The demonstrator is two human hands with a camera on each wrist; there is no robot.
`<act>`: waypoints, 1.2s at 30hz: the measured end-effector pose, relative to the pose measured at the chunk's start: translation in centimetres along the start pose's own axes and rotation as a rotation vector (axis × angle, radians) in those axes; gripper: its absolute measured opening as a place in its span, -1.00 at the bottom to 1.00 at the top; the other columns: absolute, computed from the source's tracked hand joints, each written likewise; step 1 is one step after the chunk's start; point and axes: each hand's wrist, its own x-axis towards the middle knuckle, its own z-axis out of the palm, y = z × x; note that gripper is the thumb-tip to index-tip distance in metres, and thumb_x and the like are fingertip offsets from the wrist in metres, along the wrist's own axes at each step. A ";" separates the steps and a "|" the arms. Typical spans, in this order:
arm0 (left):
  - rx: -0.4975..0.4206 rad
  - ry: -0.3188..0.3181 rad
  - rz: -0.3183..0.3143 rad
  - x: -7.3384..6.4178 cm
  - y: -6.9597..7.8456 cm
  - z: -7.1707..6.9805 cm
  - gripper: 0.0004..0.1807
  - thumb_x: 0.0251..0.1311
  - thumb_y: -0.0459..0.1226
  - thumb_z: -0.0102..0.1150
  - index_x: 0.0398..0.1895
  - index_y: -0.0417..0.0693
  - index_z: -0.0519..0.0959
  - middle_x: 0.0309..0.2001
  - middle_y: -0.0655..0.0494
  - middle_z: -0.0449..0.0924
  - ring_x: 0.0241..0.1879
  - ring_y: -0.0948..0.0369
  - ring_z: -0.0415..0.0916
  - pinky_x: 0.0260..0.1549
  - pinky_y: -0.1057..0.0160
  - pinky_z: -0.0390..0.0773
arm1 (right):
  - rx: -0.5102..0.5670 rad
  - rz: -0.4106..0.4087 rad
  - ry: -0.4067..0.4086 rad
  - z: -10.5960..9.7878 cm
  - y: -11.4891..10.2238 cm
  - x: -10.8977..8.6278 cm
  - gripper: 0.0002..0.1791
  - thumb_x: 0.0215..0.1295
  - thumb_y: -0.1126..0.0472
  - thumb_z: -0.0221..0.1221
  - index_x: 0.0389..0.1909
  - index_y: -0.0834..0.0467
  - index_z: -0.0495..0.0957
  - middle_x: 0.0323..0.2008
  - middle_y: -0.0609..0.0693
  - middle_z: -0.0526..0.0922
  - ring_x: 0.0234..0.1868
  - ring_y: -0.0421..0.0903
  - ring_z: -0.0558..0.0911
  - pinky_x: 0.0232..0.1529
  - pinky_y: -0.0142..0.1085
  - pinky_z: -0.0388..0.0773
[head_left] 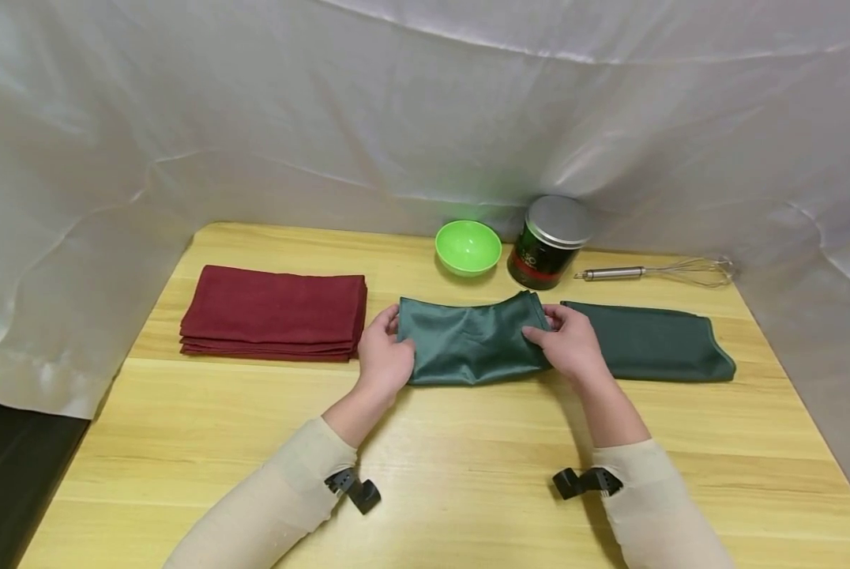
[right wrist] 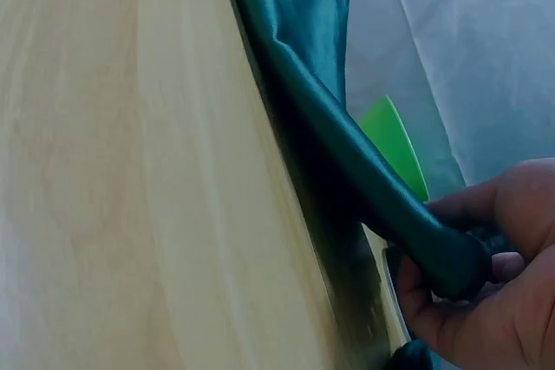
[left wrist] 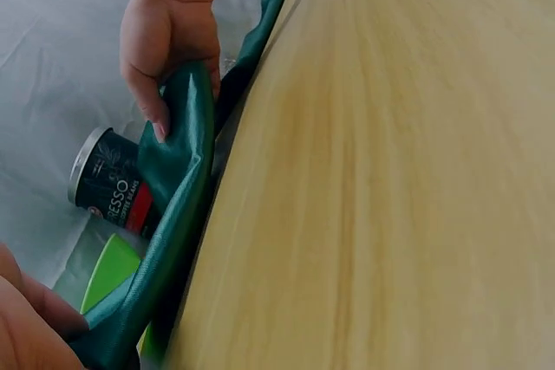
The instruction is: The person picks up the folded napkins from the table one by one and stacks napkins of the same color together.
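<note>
A folded, shiny green cloth (head_left: 471,344) is stretched between both hands above the middle of the table. My left hand (head_left: 385,354) pinches its left end, thumb on top and fingers behind. At the other end my right hand (head_left: 570,341) grips it the same way. In the right wrist view, the right fingers (right wrist: 434,309) curl round the rolled edge of the cloth, which hangs close over the tabletop. Just right of the right hand lies another folded green cloth (head_left: 663,344), partly covered by that hand. A stack of folded dark red cloths (head_left: 276,308) lies left of the left hand.
Behind the held cloth stand a bright green bowl (head_left: 468,249) and a dark coffee tin (head_left: 546,245) with a grey lid. A metal whisk (head_left: 652,272) lies at the back right. Pale fabric (head_left: 368,118) hangs behind and beside the wooden table (head_left: 468,490).
</note>
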 end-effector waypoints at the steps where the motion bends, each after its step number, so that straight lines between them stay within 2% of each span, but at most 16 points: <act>1: -0.021 -0.001 -0.014 0.0 0.1 0.0 -0.31 0.18 -0.59 -0.02 0.45 -0.22 0.29 0.18 -0.08 0.44 0.05 0.05 0.45 -0.09 0.12 0.50 | 0.020 0.011 -0.007 -0.2 0.1 0.0 -0.42 0.37 0.22 0.26 0.34 0.34 0.38 -0.06 0.19 0.53 -0.10 0.02 0.51 -0.13 -0.26 0.50; 5: -0.088 -0.007 -0.062 -0.1 0.3 0.1 -0.38 0.20 -0.58 0.01 0.39 -0.26 0.37 0.14 -0.10 0.47 0.06 0.04 0.42 -0.07 0.13 0.49 | 0.092 0.056 -0.043 -0.7 0.2 0.0 -0.37 0.38 0.13 0.26 0.36 0.34 0.37 0.13 0.23 0.53 0.02 0.01 0.53 -0.02 -0.27 0.49; 7: -0.110 -0.007 -0.082 0.0 0.4 0.2 -0.42 0.19 -0.58 0.02 0.34 -0.26 0.42 0.11 -0.09 0.50 0.07 0.06 0.42 -0.05 0.14 0.49 | 0.091 0.065 -0.045 -0.9 0.1 -0.1 -0.35 0.38 0.09 0.26 0.36 0.33 0.37 0.17 0.21 0.49 0.06 -0.01 0.49 0.03 -0.27 0.45; 9: -0.131 -0.005 -0.089 0.0 0.4 0.3 -0.43 0.18 -0.59 0.03 0.31 -0.26 0.45 0.09 -0.08 0.54 0.06 0.07 0.45 -0.04 0.15 0.49 | 0.113 0.063 -0.041 -1.1 0.1 -0.2 -0.37 0.38 0.10 0.27 0.35 0.34 0.38 0.13 0.20 0.52 0.03 -0.03 0.51 0.01 -0.28 0.46; 14: -0.183 -0.007 -0.070 0.0 0.4 0.4 -0.43 0.16 -0.59 0.04 0.29 -0.23 0.47 0.08 -0.04 0.56 0.04 0.10 0.49 -0.04 0.18 0.52 | 0.178 0.039 -0.008 -1.6 -0.1 -0.6 -0.43 0.38 0.14 0.26 0.31 0.34 0.41 -0.08 0.09 0.61 -0.18 -0.13 0.62 -0.17 -0.36 0.56; 21: -0.252 -0.037 -0.037 -0.1 1.0 0.8 -0.47 0.17 -0.57 0.09 0.25 -0.20 0.51 0.06 -0.04 0.58 0.02 0.09 0.51 -0.04 0.19 0.53 | 0.204 -0.029 0.055 -2.9 0.0 -1.3 -0.40 0.40 0.11 0.26 0.32 0.36 0.40 -0.13 0.02 0.59 -0.18 -0.18 0.57 -0.15 -0.42 0.52; 29: -0.245 -0.073 -0.040 -0.2 1.7 2.7 -0.56 0.07 -0.59 0.13 0.05 -0.22 0.61 -0.10 -0.05 0.60 -0.10 0.10 0.52 -0.16 0.21 0.54 | 0.218 -0.101 0.100 -5.5 1.2 -2.1 -0.42 0.38 0.15 0.28 0.30 0.35 0.40 -0.22 -0.09 0.60 -0.20 -0.19 0.56 -0.19 -0.45 0.54; 36: -0.219 -0.128 -0.036 -0.3 2.3 4.8 -0.59 0.09 -0.58 0.11 0.04 -0.23 0.60 -0.11 -0.05 0.57 -0.13 0.10 0.50 -0.18 0.23 0.53 | 0.243 -0.138 0.145 -7.9 1.8 -2.8 -0.54 0.33 0.18 0.32 0.18 0.27 0.49 -0.25 -0.07 0.59 -0.23 -0.18 0.55 -0.27 -0.49 0.54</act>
